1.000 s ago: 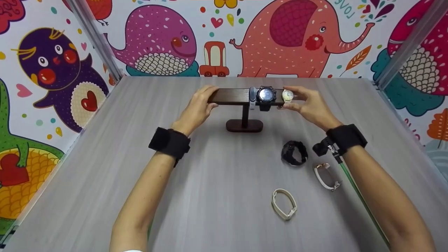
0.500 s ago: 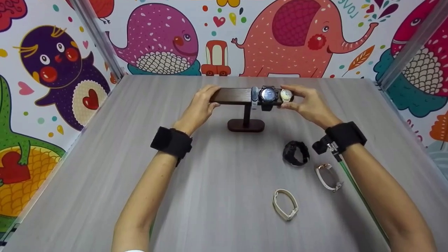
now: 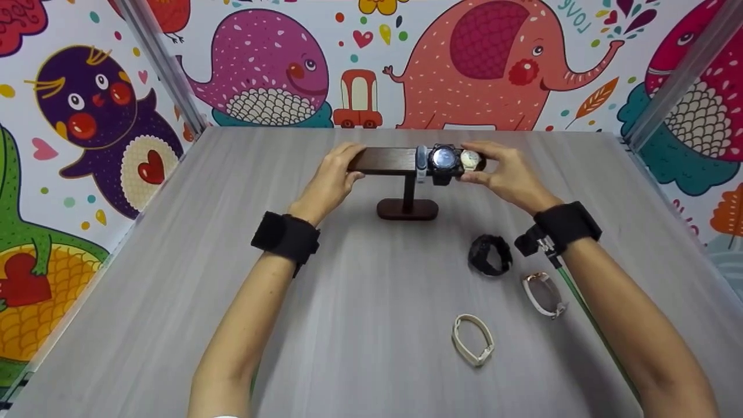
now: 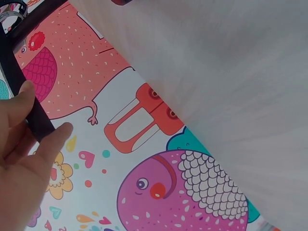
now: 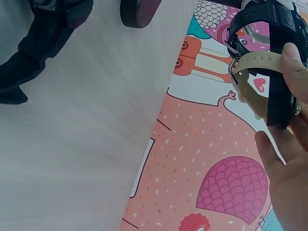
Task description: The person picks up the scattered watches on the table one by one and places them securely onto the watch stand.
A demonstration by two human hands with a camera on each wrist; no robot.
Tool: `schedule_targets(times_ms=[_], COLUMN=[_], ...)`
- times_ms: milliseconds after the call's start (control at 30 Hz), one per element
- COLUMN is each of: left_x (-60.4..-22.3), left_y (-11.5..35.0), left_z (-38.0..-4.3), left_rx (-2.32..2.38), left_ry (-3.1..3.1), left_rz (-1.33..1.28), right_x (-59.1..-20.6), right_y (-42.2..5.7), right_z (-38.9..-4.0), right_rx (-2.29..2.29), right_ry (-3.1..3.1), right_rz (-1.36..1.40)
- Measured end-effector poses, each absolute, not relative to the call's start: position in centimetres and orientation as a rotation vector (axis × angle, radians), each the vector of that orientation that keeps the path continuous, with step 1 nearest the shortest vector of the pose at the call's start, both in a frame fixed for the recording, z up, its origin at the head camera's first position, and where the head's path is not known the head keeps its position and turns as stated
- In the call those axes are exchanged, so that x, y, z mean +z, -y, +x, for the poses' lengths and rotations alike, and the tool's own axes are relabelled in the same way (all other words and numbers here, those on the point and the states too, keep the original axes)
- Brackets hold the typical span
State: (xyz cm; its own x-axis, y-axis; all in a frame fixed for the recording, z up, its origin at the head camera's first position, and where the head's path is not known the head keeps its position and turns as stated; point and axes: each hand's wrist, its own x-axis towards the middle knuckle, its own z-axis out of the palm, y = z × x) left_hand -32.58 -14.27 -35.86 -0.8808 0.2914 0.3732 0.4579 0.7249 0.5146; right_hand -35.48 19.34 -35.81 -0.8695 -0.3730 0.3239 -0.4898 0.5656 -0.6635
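Observation:
In the head view a dark wooden watch stand (image 3: 383, 160) has its crossbar level on a post and oval foot. My left hand (image 3: 325, 183) grips the bar's left end between thumb and fingers. At the other end my right hand (image 3: 514, 177) pinches a small watch (image 3: 470, 159) with a round pale dial. Its cream strap (image 5: 260, 61) loops around the bar in the right wrist view. A chunky black watch (image 3: 444, 158) sits on the bar just left of it. Beside that hangs a slim grey-blue fitness band (image 3: 421, 162).
On the grey table (image 3: 348, 325) lie a looped black watch (image 3: 490, 255), a white-strapped watch (image 3: 543, 295) under my right wrist, and a cream band (image 3: 473, 340) nearer the front. Behind the stand rises a wall printed with cartoon animals (image 3: 267, 64).
My right hand has slid the small watch left along the bar, closer to the black watch. The bar's right end now shows past it. My left hand keeps its grip.

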Motion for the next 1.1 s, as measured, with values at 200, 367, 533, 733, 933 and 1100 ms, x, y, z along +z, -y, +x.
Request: schedule_targets(times_ms=[200,367,533,733,933,1100], left_x=[-36.1,-36.2,-35.9,-35.6,-35.7,-35.8], left_y=[14.3,14.4,14.5,14.3,13.1,11.4], left_z=[-32.4,-32.3,-32.1,-31.3,-29.7,-28.2], left_rx=[-0.928,-0.934,-0.899,-0.858,-0.895,-0.884], left_ry=[2.650,2.654,2.681,2.693,2.576,2.446], left_rz=[-0.590,-0.569,-0.564,-0.541,-0.623,-0.762], right_x=[-35.9,-36.0,-35.8,-35.2,-34.8,-34.9], right_y=[-19.1,-19.1,-19.4,-19.8,-20.5,-21.0], right_z=[-35.4,-35.2,-34.7,-33.3,-31.7,-29.9], right_rx=[1.144,1.141,1.115,1.112,1.115,1.092], right_ry=[2.657,2.680,2.737,2.730,2.710,2.703], right_rz=[0.755,0.751,0.729,0.769,0.754,0.789])
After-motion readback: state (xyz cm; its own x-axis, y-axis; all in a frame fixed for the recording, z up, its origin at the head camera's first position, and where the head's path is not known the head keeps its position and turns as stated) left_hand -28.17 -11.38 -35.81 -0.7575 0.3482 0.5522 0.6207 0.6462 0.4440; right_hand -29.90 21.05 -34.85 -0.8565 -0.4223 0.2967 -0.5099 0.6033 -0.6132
